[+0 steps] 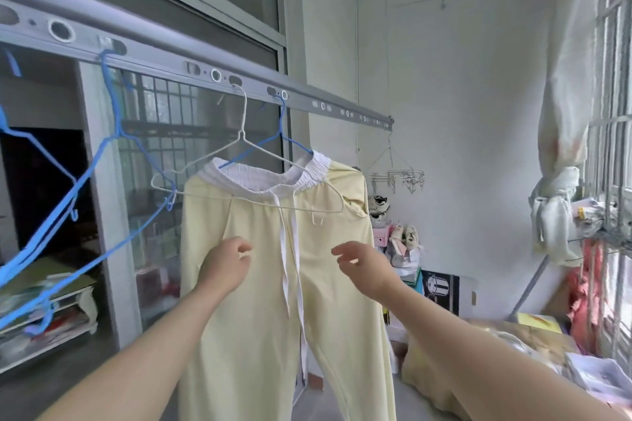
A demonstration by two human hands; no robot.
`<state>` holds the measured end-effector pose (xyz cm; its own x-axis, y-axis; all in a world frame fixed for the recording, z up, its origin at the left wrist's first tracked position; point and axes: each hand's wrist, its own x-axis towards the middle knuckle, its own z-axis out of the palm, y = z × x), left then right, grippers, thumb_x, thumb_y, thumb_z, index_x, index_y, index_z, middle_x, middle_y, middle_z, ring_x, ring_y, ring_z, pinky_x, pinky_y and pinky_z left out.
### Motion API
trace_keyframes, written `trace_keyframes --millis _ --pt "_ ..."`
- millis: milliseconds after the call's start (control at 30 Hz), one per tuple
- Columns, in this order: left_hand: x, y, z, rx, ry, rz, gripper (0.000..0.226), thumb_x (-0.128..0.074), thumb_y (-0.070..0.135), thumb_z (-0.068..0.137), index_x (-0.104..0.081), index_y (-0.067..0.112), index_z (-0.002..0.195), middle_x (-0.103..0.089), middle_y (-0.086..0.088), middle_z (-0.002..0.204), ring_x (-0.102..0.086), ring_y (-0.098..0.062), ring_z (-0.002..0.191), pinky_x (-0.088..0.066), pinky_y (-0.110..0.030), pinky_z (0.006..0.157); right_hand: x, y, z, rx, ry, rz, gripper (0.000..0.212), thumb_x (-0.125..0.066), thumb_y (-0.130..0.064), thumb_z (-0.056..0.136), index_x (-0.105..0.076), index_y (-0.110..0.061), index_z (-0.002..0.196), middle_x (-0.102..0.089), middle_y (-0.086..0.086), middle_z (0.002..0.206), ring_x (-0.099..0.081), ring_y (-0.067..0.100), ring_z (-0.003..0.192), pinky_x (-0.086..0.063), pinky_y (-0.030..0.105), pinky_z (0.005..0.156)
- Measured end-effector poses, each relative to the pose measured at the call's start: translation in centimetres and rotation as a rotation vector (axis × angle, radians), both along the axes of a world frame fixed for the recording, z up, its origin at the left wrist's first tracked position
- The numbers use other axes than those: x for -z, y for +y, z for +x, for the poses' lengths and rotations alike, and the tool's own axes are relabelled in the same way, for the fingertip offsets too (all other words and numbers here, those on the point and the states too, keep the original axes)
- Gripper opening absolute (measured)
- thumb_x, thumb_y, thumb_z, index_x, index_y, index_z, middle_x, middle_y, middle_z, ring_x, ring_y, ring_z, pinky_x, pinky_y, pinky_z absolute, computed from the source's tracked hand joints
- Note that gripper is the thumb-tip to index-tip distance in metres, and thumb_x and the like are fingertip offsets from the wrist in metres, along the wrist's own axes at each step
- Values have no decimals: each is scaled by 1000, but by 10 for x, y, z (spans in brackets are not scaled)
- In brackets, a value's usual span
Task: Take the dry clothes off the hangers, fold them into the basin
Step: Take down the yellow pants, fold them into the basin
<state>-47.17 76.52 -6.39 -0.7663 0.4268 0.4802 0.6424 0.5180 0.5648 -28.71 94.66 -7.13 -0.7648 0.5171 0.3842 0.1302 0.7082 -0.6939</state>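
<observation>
Pale yellow trousers (246,318) with a white elastic waistband and white drawstrings hang from a blue hanger (273,137) on the grey drying rail (164,55). A bare white wire hanger (239,147) hangs just in front of them. My left hand (227,267) is raised before the left trouser leg with fingers loosely curled and apart, holding nothing. My right hand (362,263) is level with it, right of the drawstrings, fingers spread and holding nothing. No basin is in view.
Several bare blue hangers (85,181) dangle from the rail at left. A sliding glass door (191,154) stands behind. Shoes and boxes (400,239) pile in the far corner, a clip hanger (396,178) hangs there, clutter lies at the barred window (612,147) on the right.
</observation>
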Motion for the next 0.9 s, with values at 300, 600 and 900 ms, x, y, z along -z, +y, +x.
trace_keyframes --millis 300,600,900 --pt "14 45 -14 276 270 -246 64 -45 9 95 -18 18 151 -17 0 158 -19 -17 145 -13 -21 113 -45 23 -75 273 195 267 54 -49 -5 85 -45 -18 137 -45 8 138 -40 29 127 -30 34 104" --pt "-5 128 -34 127 747 -297 56 -44 9 77 -56 12 131 -38 -11 149 -32 -35 139 -43 -48 100 -83 88 -101 308 63 314 67 -44 -8 87 -22 -15 150 -25 6 155 -26 28 140 -22 36 113" --pt "-39 151 -44 -59 969 -227 50 -33 11 79 -57 13 123 -32 -17 152 -34 -34 139 -38 -41 96 -99 115 -137 261 0 118 73 -35 -3 86 -14 -28 152 -25 2 156 -10 29 146 -14 42 118"
